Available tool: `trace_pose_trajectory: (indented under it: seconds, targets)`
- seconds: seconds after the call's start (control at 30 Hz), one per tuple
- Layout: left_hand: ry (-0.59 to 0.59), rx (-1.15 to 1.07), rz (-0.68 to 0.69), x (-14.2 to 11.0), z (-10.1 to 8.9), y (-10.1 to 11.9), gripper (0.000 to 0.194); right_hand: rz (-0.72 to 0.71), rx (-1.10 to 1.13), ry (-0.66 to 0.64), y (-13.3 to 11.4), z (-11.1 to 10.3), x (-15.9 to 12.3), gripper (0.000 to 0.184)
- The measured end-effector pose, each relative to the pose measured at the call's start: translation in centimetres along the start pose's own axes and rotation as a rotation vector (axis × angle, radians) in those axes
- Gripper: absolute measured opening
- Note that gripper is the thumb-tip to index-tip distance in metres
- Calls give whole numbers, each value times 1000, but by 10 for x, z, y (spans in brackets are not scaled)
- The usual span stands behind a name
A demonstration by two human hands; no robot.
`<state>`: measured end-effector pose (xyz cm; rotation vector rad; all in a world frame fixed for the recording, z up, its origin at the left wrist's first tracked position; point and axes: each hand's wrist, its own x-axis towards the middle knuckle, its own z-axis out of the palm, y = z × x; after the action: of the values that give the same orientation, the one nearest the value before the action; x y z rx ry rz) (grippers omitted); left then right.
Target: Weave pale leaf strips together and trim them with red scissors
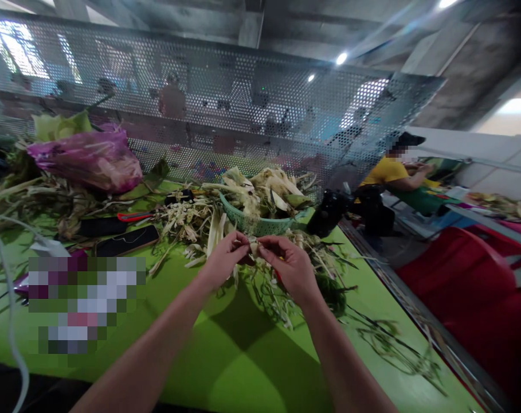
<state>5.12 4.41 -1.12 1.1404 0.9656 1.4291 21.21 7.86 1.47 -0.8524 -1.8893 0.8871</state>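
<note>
My left hand (223, 257) and my right hand (291, 267) meet in front of the basket, above the green table. The fingers of both hands are pinched on a small pale piece of dried husk (254, 249) between them; its exact shape is partly hidden by the fingertips. Just beyond stands a green plastic basket (247, 223) heaped with dry, pale husks (277, 186). Loose husk strips (217, 235) lie to its left. Thin green-white shreds (281, 307) are scattered below my right hand. A bit of red shows under that hand.
Left on the green table (191, 350) lie a red-handled cutter (133, 217), a dark phone (126, 241), a white cable (11, 310) and a pink bag (92, 158). A dark green bundle (332, 293) and a black object (326, 212) are right. A perforated metal screen (217, 115) stands behind; a person in yellow (387, 171) sits beyond.
</note>
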Motion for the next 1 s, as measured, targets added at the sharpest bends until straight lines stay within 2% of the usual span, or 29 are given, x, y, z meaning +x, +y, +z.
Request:
trace_pose_trajectory:
  seconds: [0.1,0.27,0.43,0.6,0.8,1.0]
  targets:
    - [5,-50,-36,-1,1,3,19,25,44,13,-1,-2,1,20]
    - [-12,-53,-63,-3,5,8,14,-10,7,55,-5,-1,2,13]
    - [-25,-30,-47,-4,7,7,10,-84,-96,-1,-4,-2,1,21]
    - [-52,-29,-44,-3,10,3,10,-95,-187,41,-1,-1,1,9]
    - [-61,-113,-53,-2,10,1,16,29,-13,87,3,4,0,11]
    - [-41,-110,-134,-5,11,7,20,155,214,75,5,5,2,17]
